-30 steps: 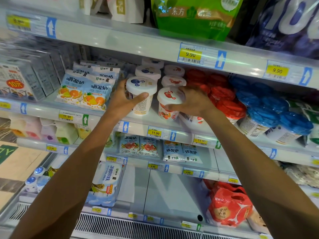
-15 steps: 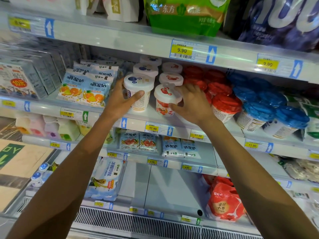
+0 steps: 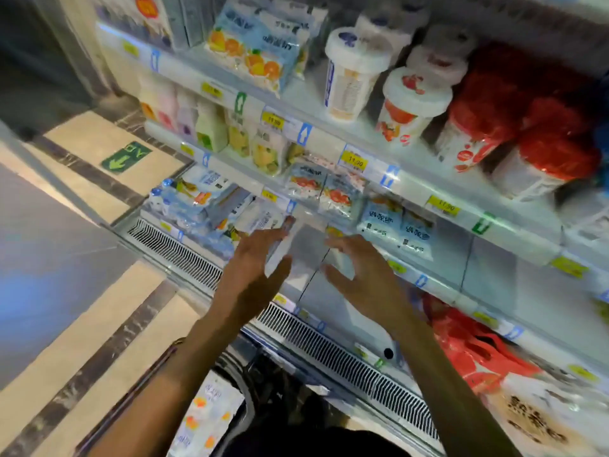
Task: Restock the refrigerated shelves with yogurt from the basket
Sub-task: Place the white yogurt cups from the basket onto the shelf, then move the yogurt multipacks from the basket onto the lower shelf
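Observation:
Two white yogurt cups stand at the front of the upper shelf (image 3: 329, 127): one with a blue-marked lid (image 3: 354, 72) and one with a strawberry lid (image 3: 410, 105). More white-lidded cups line up behind them. My left hand (image 3: 255, 258) and my right hand (image 3: 361, 275) hang lower down, in front of the bottom shelves, both with fingers spread and nothing in them. Below my arms the dark basket (image 3: 263, 367) shows, with a yogurt pouch (image 3: 206, 417) printed with orange fruit lying in it.
Red-lidded cups (image 3: 514, 127) crowd the shelf to the right of the white cups. Fruit yogurt pouches (image 3: 253, 57) lie to their left. Lower shelves hold small pouches (image 3: 392, 225) and red bags (image 3: 474, 351). A vent grille (image 3: 329, 351) runs along the cooler's front edge. Tiled floor lies at left.
Both hands have let go of the two yogurt cups and dropped down away from the upper shelf. The view has tilted downward and left, bringing the basket and floor into sight.

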